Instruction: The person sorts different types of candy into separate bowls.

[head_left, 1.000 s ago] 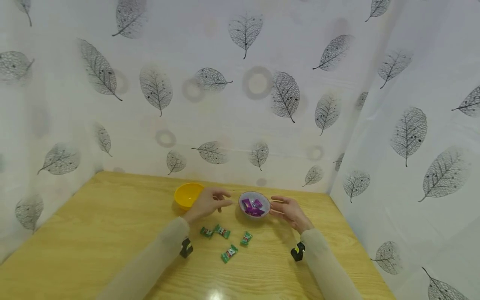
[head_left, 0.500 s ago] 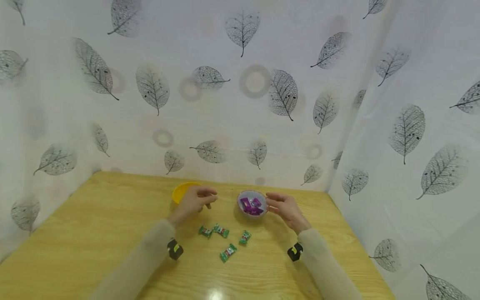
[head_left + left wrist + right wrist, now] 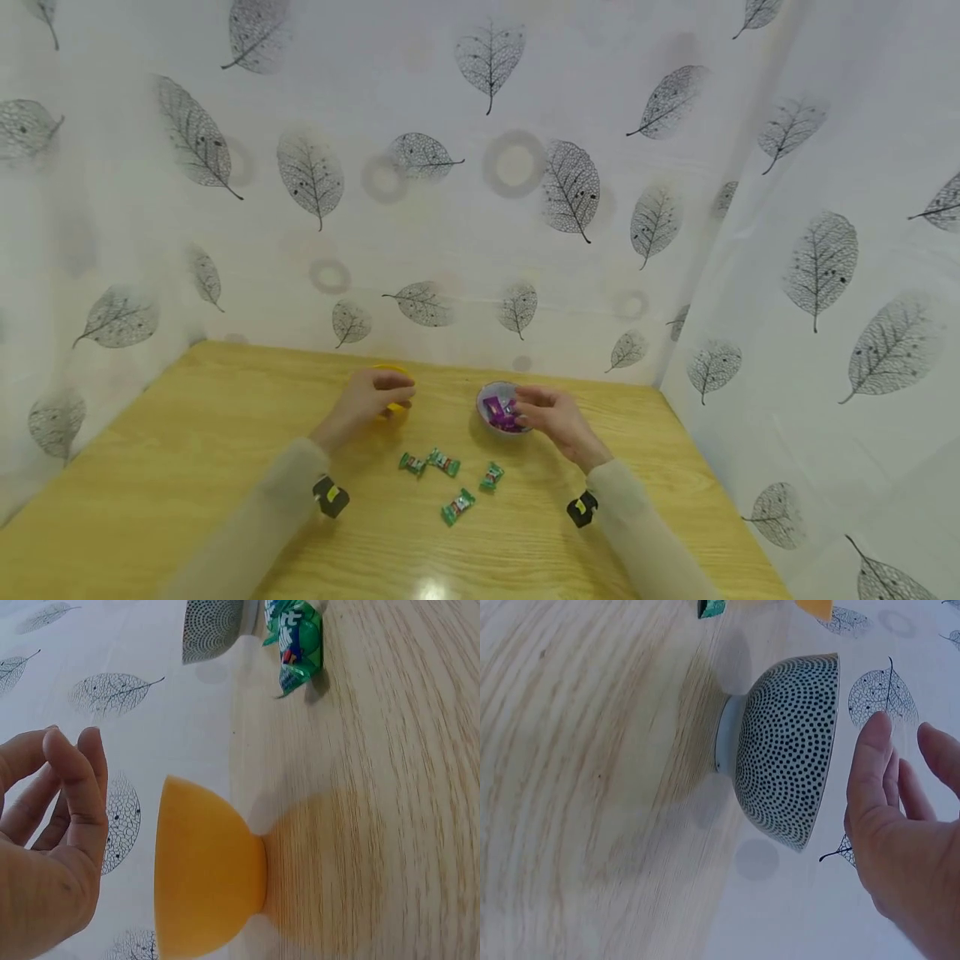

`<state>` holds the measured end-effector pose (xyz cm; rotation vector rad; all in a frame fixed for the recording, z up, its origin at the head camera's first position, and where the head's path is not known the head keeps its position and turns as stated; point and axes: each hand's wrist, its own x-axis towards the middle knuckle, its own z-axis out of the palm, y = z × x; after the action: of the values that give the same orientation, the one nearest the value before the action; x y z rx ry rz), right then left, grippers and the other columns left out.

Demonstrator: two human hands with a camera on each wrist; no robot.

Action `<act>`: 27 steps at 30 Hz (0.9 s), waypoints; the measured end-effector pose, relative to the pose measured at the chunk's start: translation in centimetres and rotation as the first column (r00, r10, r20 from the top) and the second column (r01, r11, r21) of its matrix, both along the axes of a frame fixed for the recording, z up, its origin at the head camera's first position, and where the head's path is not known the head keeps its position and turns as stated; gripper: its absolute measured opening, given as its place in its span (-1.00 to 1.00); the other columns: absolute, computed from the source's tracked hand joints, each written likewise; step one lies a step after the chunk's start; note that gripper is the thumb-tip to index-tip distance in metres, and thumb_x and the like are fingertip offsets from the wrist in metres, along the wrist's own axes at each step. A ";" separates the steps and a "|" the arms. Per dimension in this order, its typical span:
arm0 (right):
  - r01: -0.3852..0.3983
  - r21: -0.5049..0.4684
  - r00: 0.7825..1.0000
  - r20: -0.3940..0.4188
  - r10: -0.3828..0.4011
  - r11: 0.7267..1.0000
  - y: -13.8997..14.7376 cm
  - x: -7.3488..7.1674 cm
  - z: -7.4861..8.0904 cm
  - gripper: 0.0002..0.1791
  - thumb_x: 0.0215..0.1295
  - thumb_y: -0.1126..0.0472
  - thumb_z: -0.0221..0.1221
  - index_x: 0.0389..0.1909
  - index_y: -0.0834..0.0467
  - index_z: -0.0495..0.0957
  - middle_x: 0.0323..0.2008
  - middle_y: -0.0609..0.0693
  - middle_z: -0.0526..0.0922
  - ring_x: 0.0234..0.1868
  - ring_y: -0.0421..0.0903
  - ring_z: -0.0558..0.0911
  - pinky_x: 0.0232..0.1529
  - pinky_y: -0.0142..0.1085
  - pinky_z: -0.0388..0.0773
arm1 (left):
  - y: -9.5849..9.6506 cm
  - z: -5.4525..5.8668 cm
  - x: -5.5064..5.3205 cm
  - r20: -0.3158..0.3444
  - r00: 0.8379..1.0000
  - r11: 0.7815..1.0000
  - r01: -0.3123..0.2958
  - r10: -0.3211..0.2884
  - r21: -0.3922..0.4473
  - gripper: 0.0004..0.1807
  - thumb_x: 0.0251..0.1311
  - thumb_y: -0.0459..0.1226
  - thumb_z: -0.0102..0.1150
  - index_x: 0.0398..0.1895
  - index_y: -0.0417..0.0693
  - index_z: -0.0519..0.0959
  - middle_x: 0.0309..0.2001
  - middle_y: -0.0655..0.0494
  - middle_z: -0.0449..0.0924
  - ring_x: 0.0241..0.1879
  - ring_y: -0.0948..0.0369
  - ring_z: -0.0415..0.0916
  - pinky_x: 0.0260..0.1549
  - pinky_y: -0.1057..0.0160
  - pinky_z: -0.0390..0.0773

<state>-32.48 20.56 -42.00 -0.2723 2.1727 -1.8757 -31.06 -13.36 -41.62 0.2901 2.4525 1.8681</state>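
We see the left hand point(image 3: 367, 402) poised over the yellow bowl point(image 3: 206, 877), which stands on the counter point(image 3: 187, 467). From the head view the hand covers most of the bowl, leaving only slivers of its rim showing. The left wrist view shows the fingers point(image 3: 75, 780) loosely curled above the rim, holding nothing and not touching the bowl.

The right hand point(image 3: 551, 417) is at the dotted bowl point(image 3: 787, 750), which sits just to the inner side of it and well apart from the yellow bowl. Its fingers point(image 3: 874, 761) are relaxed and spread just above the rim, with a gap to the bowl in the right wrist view. From the head view the fingertips reach over the rim toward the purple sweets point(image 3: 498, 412) inside; we cannot tell for sure whether they touch any of them, as the view is small there.

Nearer the person than both hands, between the two forearms, four green sweets point(image 3: 450, 479) lie loose on the counter. Two are touching each other below the left hand, one lies below the dotted bowl, and one is nearest the person. One green sweet also shows in the left wrist view, beyond the yellow bowl.

A leaf-print curtain point(image 3: 480, 183) hangs behind and to either side of the counter.
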 end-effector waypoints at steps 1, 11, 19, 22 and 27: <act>-0.016 0.001 1.000 -0.010 0.016 1.000 0.0 0.0 -0.1 -0.44 0.36 0.29 0.16 0.34 0.35 0.32 0.30 0.35 0.39 0.11 0.09 0.60 0.09 -0.28 0.61 | -0.1 0.0 -0.1 0.001 1.000 1.000 0.005 -0.005 0.002 -0.63 0.29 -0.24 0.22 0.05 -0.32 0.59 -0.13 -0.14 0.69 -0.27 0.23 0.61 -0.33 0.23 0.66; -0.167 0.021 0.982 -0.088 0.168 0.986 -0.1 0.4 -0.6 -0.45 0.31 0.33 0.21 0.25 0.49 0.35 0.26 0.41 0.43 0.00 -0.07 0.66 0.09 -0.14 0.62 | -2.5 -0.3 -1.1 0.012 0.994 0.992 -0.113 0.112 0.054 -0.56 0.35 -0.21 0.15 0.16 -0.35 0.52 0.07 -0.20 0.60 -0.17 0.18 0.50 -0.28 0.37 0.61; -0.223 0.172 0.963 -0.111 0.244 0.960 -0.7 1.2 -0.8 -0.55 0.28 0.23 0.27 0.16 0.32 0.54 0.10 0.25 0.63 -0.01 -0.19 0.65 0.04 -0.31 0.62 | -4.5 -0.7 -1.1 0.072 0.959 0.961 -0.277 0.275 0.018 -0.52 0.36 -0.12 0.14 0.23 -0.21 0.49 0.12 -0.09 0.56 -0.13 0.24 0.40 -0.32 0.41 0.49; -0.230 0.209 0.959 -0.117 0.257 0.951 -0.8 1.4 -0.9 -0.58 0.27 0.20 0.29 0.12 0.27 0.58 0.07 0.23 0.64 -0.03 -0.18 0.64 0.01 -0.32 0.62 | -5.0 -0.8 -1.1 0.063 0.950 0.952 -0.307 0.306 0.006 -0.52 0.36 -0.13 0.13 0.24 -0.20 0.49 0.16 -0.12 0.54 -0.12 0.25 0.39 -0.30 0.41 0.49; -0.268 0.203 0.952 -0.094 0.292 0.942 -0.9 1.4 -1.0 -0.56 0.25 0.25 0.29 0.11 0.37 0.54 0.06 0.35 0.60 -0.08 -0.09 0.66 0.00 -0.22 0.65 | -5.9 -1.0 -1.3 0.049 0.952 0.951 -0.305 0.303 0.047 -0.52 0.37 -0.17 0.12 0.26 -0.25 0.46 0.23 -0.17 0.49 -0.14 0.34 0.43 -0.23 0.39 0.56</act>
<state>-31.09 19.65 -43.02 -0.6378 2.2316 -1.5241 -32.32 -19.25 -42.64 -0.1343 2.5414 2.0293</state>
